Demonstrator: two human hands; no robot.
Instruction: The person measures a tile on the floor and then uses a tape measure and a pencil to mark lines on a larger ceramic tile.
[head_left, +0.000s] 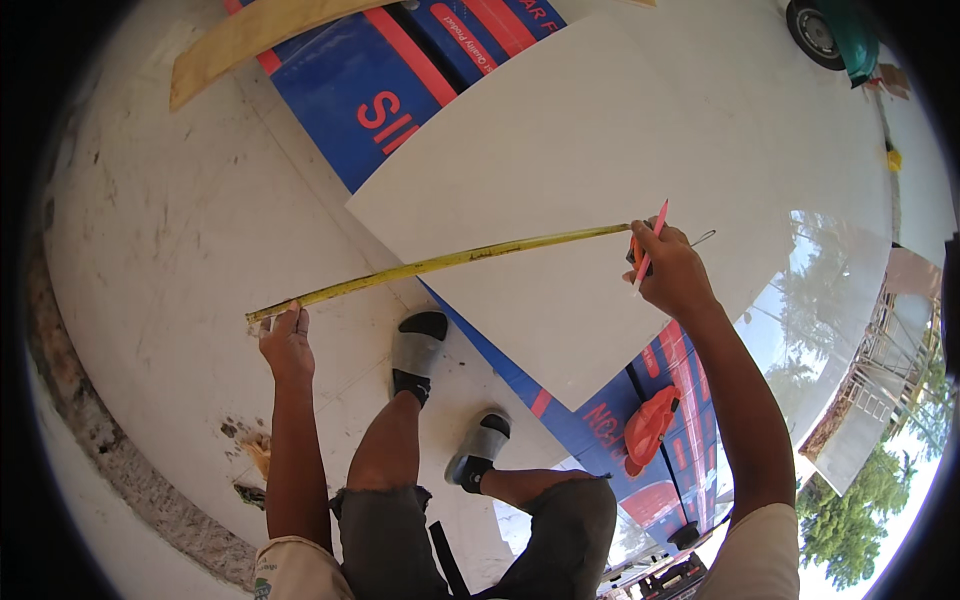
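Note:
A yellow tape measure blade (440,265) stretches between my two hands, sloping up to the right. My left hand (288,345) pinches it close to its free end, over the pale floor. In my right hand (677,272) is the tape measure case (634,258), dark and orange, mostly covered by the fingers. The same hand also grips a slim pink pencil (661,214), pointing upward. Beneath the right part of the blade lies a large white sheet (530,170), one corner toward the left. A thin wire-like loop (706,237) shows beside the right hand.
Under the sheet is a blue and red printed panel (330,110). A wooden board (250,42) rests across its far end. An orange-red object (652,430) sits on the panel's near part. My feet stand on the pale floor (170,220). A vehicle wheel (815,35) appears far right.

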